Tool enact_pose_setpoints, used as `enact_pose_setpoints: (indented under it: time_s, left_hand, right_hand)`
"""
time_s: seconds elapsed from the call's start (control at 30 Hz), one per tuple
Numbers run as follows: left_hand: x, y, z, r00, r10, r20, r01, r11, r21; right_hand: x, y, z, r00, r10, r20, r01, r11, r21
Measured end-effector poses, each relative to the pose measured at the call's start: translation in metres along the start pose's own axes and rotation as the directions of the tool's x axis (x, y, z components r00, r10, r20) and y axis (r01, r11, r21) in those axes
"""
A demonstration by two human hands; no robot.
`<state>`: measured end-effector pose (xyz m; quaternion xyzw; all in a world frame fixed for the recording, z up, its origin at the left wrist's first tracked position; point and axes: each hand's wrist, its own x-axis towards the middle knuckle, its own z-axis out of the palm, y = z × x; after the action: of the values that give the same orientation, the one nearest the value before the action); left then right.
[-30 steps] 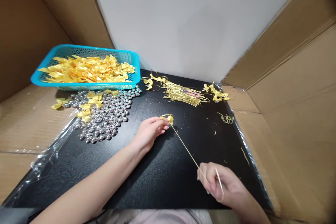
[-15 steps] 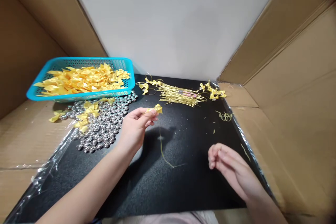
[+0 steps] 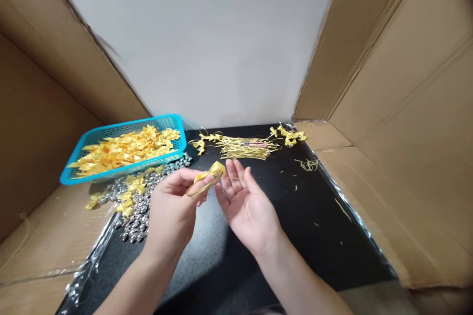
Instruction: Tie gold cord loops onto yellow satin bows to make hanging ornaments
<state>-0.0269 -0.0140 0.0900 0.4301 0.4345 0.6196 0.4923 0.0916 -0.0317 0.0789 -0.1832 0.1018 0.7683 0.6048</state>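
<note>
My left hand is closed on a small yellow ribbon bow with a gold cord loop, held above the black mat. Just to its right, my right hand is palm up with fingers stretched out, its fingertips almost touching the bow. Nothing lies in the right palm.
A turquoise basket of yellow bows stands at the left. Silver beads with a few bows lie beside it. A bundle of gold cords and finished bows lie at the mat's far edge. Cardboard walls rise on both sides.
My right hand let go of the taut gold cord and moved up beside the left. The left hand lifted the bow, whose cord now forms a loop. The view tilted up.
</note>
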Motion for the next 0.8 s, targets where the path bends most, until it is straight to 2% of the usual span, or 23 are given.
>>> enact_pose_setpoints:
  time_s: [0.1, 0.2, 0.3, 0.47, 0.63, 0.73, 0.8]
  left_hand:
    - [0.000, -0.006, 0.000, 0.995, -0.078, -0.065, 0.070, 0.991, -0.111]
    - [0.002, -0.013, 0.001, 0.968, -0.194, -0.156, 0.152, 0.957, -0.248]
    - [0.005, -0.025, 0.001, 0.937, -0.293, -0.189, 0.218, 0.915, -0.339]
    - [0.010, -0.041, 0.002, 0.901, -0.373, -0.220, 0.259, 0.871, -0.418]
    - [0.019, -0.028, -0.001, 0.874, -0.453, -0.176, 0.313, 0.801, -0.510]
    - [0.024, -0.016, -0.006, 0.847, -0.504, -0.166, 0.300, 0.713, -0.634]
    - [0.026, -0.012, -0.009, 0.841, -0.510, -0.183, 0.282, 0.700, -0.657]
  right_hand:
    - [-0.001, -0.006, -0.003, 0.998, -0.007, -0.056, 0.011, 0.997, 0.079]
    - [-0.004, -0.005, -0.016, 0.999, -0.015, -0.044, 0.019, 0.994, 0.105]
    - [-0.006, -0.002, -0.031, 0.999, -0.037, -0.011, 0.038, 0.999, 0.035]
    - [-0.007, -0.007, -0.052, 0.990, -0.118, 0.083, 0.129, 0.982, -0.140]
    - [-0.004, -0.022, -0.075, 0.996, -0.079, 0.034, 0.084, 0.973, -0.216]
    - [-0.007, -0.030, -0.085, 0.999, -0.018, -0.040, 0.008, 0.972, -0.233]
    - [-0.012, -0.033, -0.087, 0.997, -0.001, -0.075, -0.016, 0.974, -0.226]
